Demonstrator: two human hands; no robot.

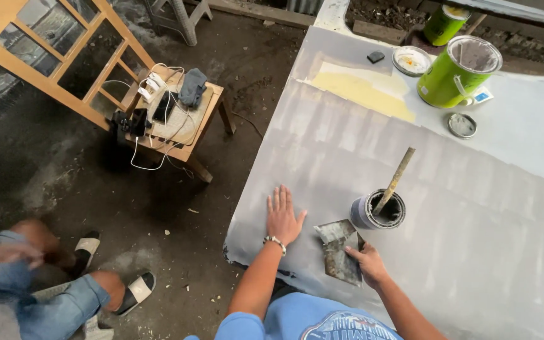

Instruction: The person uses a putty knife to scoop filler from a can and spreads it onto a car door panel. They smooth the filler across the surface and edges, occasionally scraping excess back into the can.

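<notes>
Seated at 8 o'clock: another person's legs (pixel 64 289) in sandals. At 10 o'clock, a wooden stool (pixel 181 123) piled with cables. Left hand (pixel 283 217) flat, fingers spread wide, holding nothing, pressed on the grey panel (pixel 473 220). At 6 o'clock, right hand (pixel 366 263) closed on 2 putty blades (pixel 338 249), resting on the panel. Just beside, at 1 o'clock from them, a small can (pixel 379 211) with a stick (pixel 395 179). Far at 1 o'clock, a green tin (pixel 458 72).

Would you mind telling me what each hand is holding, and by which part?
The right hand grips flat grey metal scrapers by their near edge. The left hand holds nothing, lying flat on the grey panel.
</notes>
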